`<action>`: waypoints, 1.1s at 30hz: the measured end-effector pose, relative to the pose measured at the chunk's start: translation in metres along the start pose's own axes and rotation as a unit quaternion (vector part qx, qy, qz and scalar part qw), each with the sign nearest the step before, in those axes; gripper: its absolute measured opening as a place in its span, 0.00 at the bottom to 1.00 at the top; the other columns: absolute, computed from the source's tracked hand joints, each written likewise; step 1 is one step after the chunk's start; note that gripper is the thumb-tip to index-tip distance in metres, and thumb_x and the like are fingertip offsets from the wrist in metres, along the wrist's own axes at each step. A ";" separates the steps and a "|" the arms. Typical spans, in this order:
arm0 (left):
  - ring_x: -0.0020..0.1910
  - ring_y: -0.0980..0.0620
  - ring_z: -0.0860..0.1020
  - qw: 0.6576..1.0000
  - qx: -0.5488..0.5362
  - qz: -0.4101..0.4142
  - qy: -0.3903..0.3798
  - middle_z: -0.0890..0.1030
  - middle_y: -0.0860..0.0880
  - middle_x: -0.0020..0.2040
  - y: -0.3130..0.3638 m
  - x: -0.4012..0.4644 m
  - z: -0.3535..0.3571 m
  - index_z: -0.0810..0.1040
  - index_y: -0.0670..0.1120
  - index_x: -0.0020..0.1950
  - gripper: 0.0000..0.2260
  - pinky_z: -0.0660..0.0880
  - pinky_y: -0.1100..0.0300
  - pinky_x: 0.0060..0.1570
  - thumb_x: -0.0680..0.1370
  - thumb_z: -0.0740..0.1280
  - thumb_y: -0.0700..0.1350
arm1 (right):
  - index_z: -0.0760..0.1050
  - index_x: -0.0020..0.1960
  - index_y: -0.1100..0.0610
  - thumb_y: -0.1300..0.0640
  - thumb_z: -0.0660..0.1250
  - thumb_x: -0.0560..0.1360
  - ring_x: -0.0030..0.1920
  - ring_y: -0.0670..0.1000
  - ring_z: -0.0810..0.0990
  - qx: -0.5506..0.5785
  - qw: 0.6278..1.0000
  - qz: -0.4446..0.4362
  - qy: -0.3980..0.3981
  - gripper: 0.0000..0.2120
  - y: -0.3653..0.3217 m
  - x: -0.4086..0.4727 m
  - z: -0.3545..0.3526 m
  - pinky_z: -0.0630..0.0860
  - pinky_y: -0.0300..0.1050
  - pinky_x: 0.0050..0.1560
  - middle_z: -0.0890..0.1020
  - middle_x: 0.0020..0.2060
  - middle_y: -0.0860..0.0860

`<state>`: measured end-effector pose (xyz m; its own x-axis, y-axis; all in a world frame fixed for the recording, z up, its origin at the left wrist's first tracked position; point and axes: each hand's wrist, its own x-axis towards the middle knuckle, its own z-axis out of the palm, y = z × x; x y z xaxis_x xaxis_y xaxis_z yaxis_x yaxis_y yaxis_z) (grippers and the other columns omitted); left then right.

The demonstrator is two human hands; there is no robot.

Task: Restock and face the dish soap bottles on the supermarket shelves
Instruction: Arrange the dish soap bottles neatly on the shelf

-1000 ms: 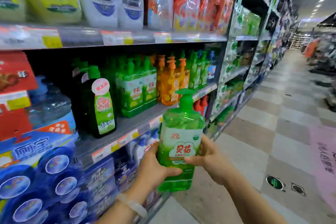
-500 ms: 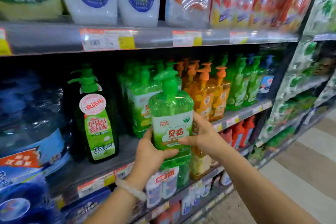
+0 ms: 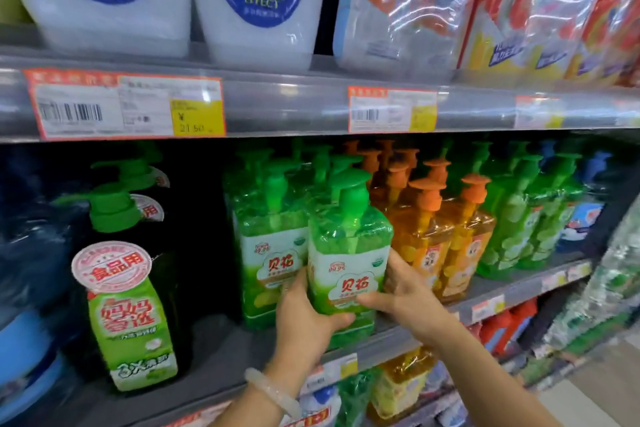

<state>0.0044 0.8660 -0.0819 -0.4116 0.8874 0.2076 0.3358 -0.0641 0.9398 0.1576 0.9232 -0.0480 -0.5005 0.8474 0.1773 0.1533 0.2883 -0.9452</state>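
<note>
1. The see-through green plastic dish soap bottle has a bright green pump top. It has a white and green label with red writing on the front.
2. The bottle stands upright at the front edge of the grey metal middle shelf. Its label faces out.
3. Just to the left of the bottle stands another green pump bottle of the same kind. It sits a little further back, and more green ones are behind it.
4. Just to the right of the bottle stands a row of orange pump bottles.
5. Far to the left of the bottle is a tall dark green bottle with a round pink sticker.
6. The left hand is wrapped around the lower left side of the bottle. Its thumb lies across the front, below the label.
7. A pale, see-through bangle sits on the left wrist.
8. The right hand presses on the right side of the bottle. Its thumb lies on the front of the label and its fingers reach behind.
9. Both arms come up from the bottom of the view toward the bottle.
</note>
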 end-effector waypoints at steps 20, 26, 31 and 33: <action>0.51 0.61 0.73 0.996 0.078 -0.025 0.041 0.77 0.58 0.52 0.000 -0.009 0.033 0.63 0.51 0.72 0.38 0.67 0.72 0.47 0.67 0.77 0.45 | 0.58 0.73 0.52 0.60 0.65 0.76 0.65 0.42 0.72 -0.022 1.000 -0.005 -0.022 0.29 0.050 0.009 -0.006 0.70 0.48 0.69 0.75 0.64 0.44; 0.53 0.62 0.75 0.996 0.074 -0.024 0.037 0.77 0.59 0.53 0.001 -0.011 0.037 0.61 0.51 0.74 0.38 0.67 0.75 0.48 0.68 0.76 0.44 | 0.53 0.75 0.55 0.62 0.62 0.78 0.59 0.25 0.68 -0.043 0.999 -0.025 -0.021 0.29 0.055 0.007 -0.003 0.67 0.32 0.65 0.70 0.61 0.35; 0.53 0.62 0.76 0.996 0.068 -0.030 0.049 0.78 0.60 0.53 -0.001 -0.011 0.044 0.61 0.51 0.74 0.39 0.69 0.79 0.45 0.68 0.76 0.45 | 0.53 0.75 0.54 0.61 0.61 0.78 0.59 0.27 0.68 -0.047 0.998 -0.020 -0.034 0.28 0.050 0.007 -0.005 0.65 0.20 0.58 0.69 0.59 0.33; 0.53 0.61 0.76 0.995 0.072 -0.037 0.051 0.78 0.59 0.54 0.001 -0.012 0.045 0.61 0.50 0.73 0.38 0.70 0.75 0.48 0.69 0.76 0.44 | 0.52 0.75 0.54 0.60 0.61 0.79 0.60 0.31 0.69 -0.049 0.998 -0.018 -0.043 0.28 0.045 0.005 -0.007 0.64 0.21 0.58 0.70 0.60 0.36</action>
<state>0.0478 0.8761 -0.0955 -0.5209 0.8358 0.1735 0.4169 0.0717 0.9061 0.1677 0.9436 -0.0878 -0.5782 0.7954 0.1819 0.2151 0.3636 -0.9064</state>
